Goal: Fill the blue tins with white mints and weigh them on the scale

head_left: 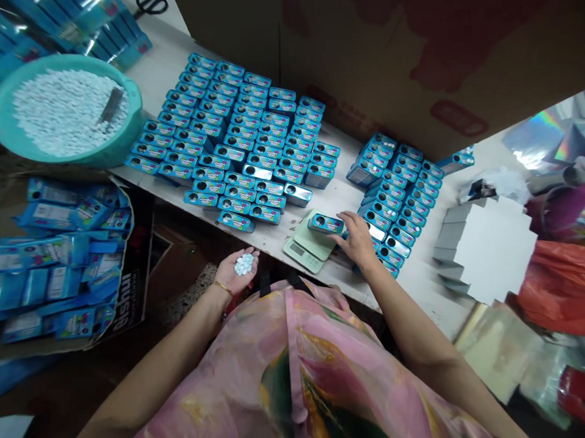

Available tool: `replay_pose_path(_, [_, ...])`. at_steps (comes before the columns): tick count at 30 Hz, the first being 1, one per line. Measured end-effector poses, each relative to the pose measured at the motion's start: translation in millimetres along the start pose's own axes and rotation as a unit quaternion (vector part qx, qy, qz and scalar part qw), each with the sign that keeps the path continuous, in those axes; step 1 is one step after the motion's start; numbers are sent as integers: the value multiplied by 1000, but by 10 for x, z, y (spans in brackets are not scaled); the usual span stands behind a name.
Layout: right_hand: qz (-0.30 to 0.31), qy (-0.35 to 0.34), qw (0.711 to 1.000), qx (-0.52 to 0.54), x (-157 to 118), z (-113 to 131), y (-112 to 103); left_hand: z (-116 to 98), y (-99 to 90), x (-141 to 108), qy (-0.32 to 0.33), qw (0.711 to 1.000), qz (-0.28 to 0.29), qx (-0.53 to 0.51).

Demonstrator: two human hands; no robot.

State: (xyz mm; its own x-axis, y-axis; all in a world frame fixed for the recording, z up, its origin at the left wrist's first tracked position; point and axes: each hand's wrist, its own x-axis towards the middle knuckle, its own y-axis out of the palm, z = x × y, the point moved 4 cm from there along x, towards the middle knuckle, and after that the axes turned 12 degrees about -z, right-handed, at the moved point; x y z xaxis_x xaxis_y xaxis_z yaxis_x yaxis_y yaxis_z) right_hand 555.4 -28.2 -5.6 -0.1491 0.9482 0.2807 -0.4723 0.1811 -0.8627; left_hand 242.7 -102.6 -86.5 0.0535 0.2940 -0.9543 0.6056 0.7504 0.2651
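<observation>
My left hand is cupped palm up near the table's front edge, with a small heap of white tablets in it. My right hand has its thumb and fingers round the right end of a small blue tin. That tin rests on a pale green digital scale, whose display is too small to read. Left of the scale stand many upright blue tins in rows, with round dark openings on top. Another group of blue tins stands close beyond my right hand.
A turquoise basin full of white tablets, with a metal scoop in it, stands at the left. Below it, a carton holds blue packs. A large cardboard box borders the back. Grey-white cartons lie at the right.
</observation>
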Motion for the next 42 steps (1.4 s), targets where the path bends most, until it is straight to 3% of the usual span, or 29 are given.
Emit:
replay_pose_path(9, [44, -8, 999, 10, 50, 44, 136, -59, -1, 61, 3, 1000, 2, -10])
replay_pose_path(17, [-58, 44, 997, -12, 392, -240, 60, -169, 19, 8, 8, 999, -15, -33])
replay_pose_path(21, [-57, 44, 997, -22, 614, -254, 296, -214, -52, 26, 15, 999, -12, -41])
replay_pose_path(25, [-52, 58, 997, -20, 801, -119, 629, -252, -165, 45, 25, 999, -21, -44])
replay_pose_path(28, [-54, 41, 998, 21, 915, -36, 757, -273, -221, 45, 27, 998, -38, -43])
replay_pose_path(31, [-83, 22, 996, 27, 992, -164, 630, -286, -224, 50, 31, 997, -50, -45])
replay_pose_path(36, [-194, 75, 971, -114, 1136, -824, 128, -242, -175, 78, 27, 996, -66, -50])
replay_pose_path(39, [-157, 43, 970, -180, 1294, -1083, 93, -195, -130, 72, 29, 997, -59, -42])
replay_pose_path(42, [-113, 6, 971, -209, 1366, -1111, 135, -155, -93, 46, 30, 998, -52, -34])
